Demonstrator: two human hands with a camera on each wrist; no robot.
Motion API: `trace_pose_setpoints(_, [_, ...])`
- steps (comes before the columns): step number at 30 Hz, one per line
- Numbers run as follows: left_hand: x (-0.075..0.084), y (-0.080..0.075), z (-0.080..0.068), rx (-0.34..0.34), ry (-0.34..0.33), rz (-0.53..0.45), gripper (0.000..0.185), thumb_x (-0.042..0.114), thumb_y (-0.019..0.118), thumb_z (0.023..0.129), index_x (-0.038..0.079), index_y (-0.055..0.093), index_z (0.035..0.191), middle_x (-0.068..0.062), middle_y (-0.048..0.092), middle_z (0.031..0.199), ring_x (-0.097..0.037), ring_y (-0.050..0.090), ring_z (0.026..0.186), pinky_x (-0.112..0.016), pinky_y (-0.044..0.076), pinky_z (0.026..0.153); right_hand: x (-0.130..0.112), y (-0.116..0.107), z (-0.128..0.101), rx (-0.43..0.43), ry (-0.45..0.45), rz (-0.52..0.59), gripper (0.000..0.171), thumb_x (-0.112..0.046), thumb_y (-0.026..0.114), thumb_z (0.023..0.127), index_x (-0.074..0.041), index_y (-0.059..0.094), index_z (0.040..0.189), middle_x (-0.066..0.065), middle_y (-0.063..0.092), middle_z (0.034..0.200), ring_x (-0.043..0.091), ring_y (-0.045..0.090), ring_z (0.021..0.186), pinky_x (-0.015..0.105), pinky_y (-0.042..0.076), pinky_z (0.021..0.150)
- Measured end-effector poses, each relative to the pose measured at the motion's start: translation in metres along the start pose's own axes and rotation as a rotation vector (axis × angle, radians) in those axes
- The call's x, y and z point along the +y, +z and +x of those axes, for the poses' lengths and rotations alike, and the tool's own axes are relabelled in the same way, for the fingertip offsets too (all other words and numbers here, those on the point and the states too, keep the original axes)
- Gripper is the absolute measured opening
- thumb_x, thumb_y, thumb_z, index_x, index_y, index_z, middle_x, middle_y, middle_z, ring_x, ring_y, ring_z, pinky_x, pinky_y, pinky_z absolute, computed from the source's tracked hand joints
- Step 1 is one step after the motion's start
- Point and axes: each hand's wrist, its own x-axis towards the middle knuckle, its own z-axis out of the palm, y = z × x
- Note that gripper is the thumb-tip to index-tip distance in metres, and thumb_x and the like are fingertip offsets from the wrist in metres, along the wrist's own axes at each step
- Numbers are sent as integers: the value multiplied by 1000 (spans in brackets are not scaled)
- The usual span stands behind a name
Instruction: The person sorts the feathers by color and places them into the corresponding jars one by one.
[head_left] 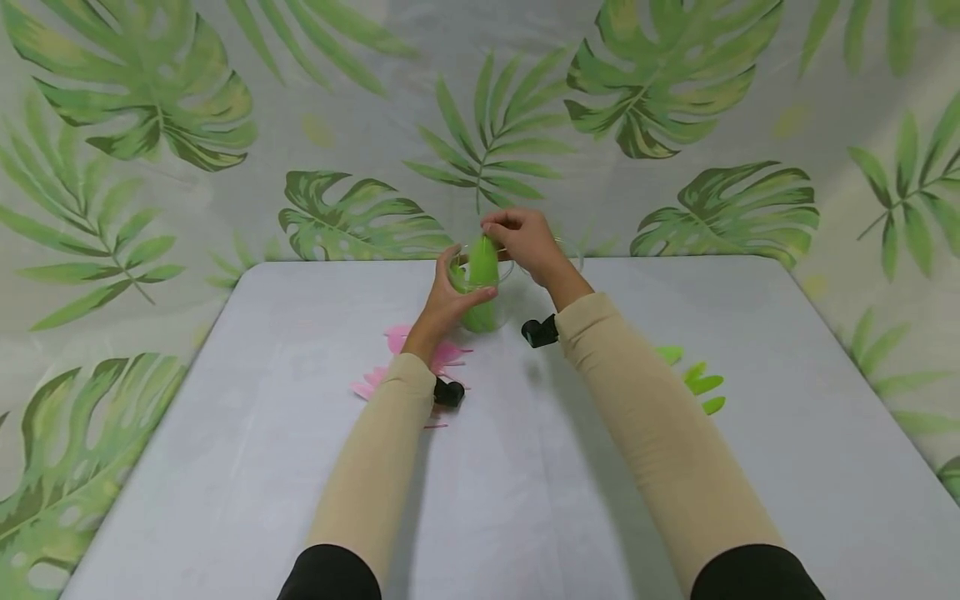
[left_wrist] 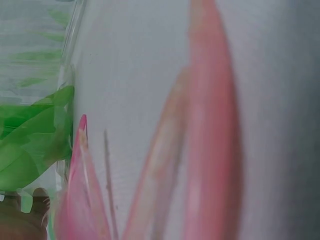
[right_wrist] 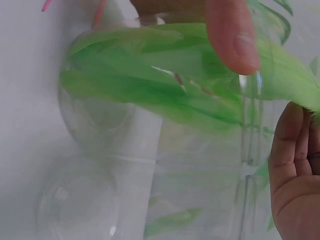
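In the head view, my left hand (head_left: 442, 296) grips a clear jar (right_wrist: 90, 127) standing near the table's far edge, thumb across its near side. Several green feathers (right_wrist: 165, 85) lean inside, showing through the wall. My right hand (head_left: 528, 246) pinches the upper end of a light green feather (head_left: 483, 260) that stands up out of the mouth. The right wrist view shows those fingertips right at the feather's tip, beyond the rim. Against the jar's far side, my left fingers are partly hidden.
A second clear jar (right_wrist: 80, 200) stands beside the first, mostly behind my right hand in the head view. Pink feathers (head_left: 447, 354) lie under my left wrist. Loose green feathers (head_left: 703, 385) lie by my right forearm. A leaf-print cloth (head_left: 360, 217) hangs behind the table.
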Motion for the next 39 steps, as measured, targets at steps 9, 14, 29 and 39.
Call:
trace_pose_setpoints(9, [-4, 0, 2, 3, 3, 2, 97, 26, 79, 83, 27, 14, 155, -6, 29, 160, -30, 39, 140, -48, 35, 117, 2, 2, -3, -8, -10, -34, 28, -19, 56, 102, -6, 65, 125, 17, 59, 136, 22, 64, 107, 36, 58, 91])
trace_pose_setpoints(14, [14, -1, -8, -20, -8, 4, 97, 21, 78, 83, 21, 13, 156, -10, 28, 160, -31, 38, 142, -48, 34, 118, 1, 2, -4, -5, -3, -42, 28, -20, 55, 102, -7, 65, 125, 17, 59, 136, 22, 64, 107, 35, 57, 91])
trace_pose_setpoints(29, [15, 0, -11, -19, -20, 16, 97, 24, 78, 84, 22, 12, 156, -9, 28, 161, -31, 34, 145, -48, 32, 119, 3, 2, -3, -10, 6, -81, 30, -20, 55, 102, -10, 64, 129, 10, 61, 132, 22, 62, 110, 36, 55, 97])
trace_pose_setpoints(39, [-10, 1, 6, 8, 10, 2, 98, 27, 79, 83, 28, 14, 156, -5, 30, 160, -33, 28, 149, -51, 29, 120, 4, -6, -8, -5, -61, -110, 32, -17, 53, 102, -5, 63, 130, 15, 60, 135, 28, 60, 117, 39, 52, 102])
